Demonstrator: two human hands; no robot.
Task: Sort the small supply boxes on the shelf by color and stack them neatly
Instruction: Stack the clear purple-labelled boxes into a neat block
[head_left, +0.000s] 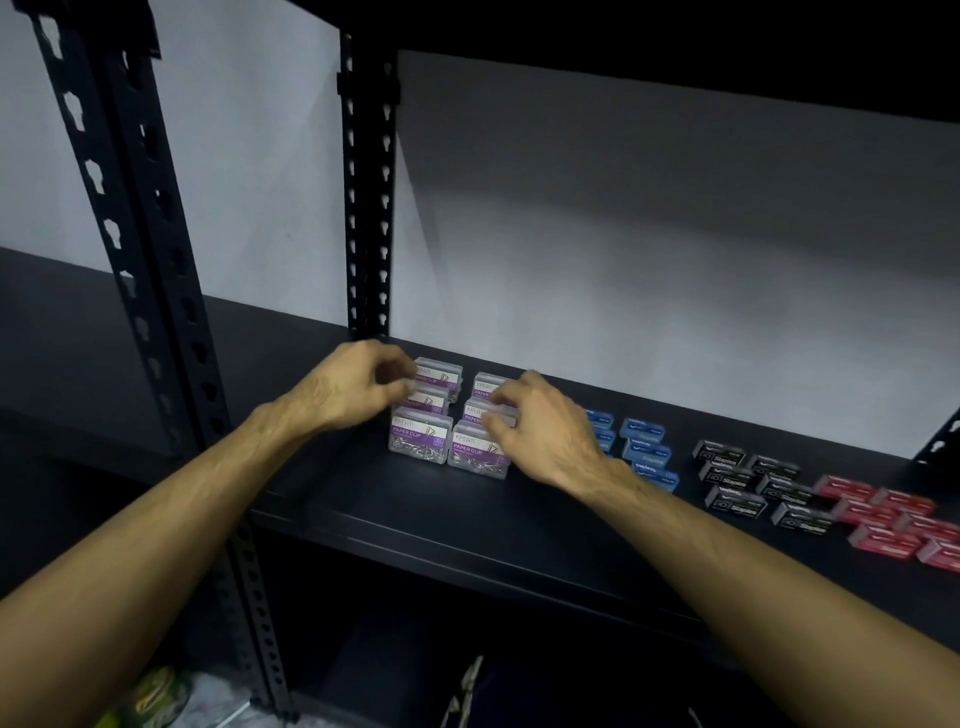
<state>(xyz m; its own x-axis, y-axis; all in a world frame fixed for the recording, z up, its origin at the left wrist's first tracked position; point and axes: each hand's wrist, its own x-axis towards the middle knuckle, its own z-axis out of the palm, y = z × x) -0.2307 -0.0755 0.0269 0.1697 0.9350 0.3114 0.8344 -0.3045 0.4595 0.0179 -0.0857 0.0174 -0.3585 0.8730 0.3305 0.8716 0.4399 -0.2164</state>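
Observation:
Several clear paper clip boxes with purple labels (420, 435) stand in two rows on the black shelf (415, 509). My left hand (358, 387) pinches the left row's middle box with fingers and thumb. My right hand (545, 426) grips the middle box of the right row, hiding much of it. Right of these lie blue staple boxes (647, 451), then black staple boxes (753, 486), then red staple boxes (893, 525), each colour grouped in rows.
Black perforated uprights (366, 208) stand at the shelf's back left, another post (150, 291) nearer at left. A shelf board overhangs above. Blurred items (166, 696) lie on the level below. A white wall is behind.

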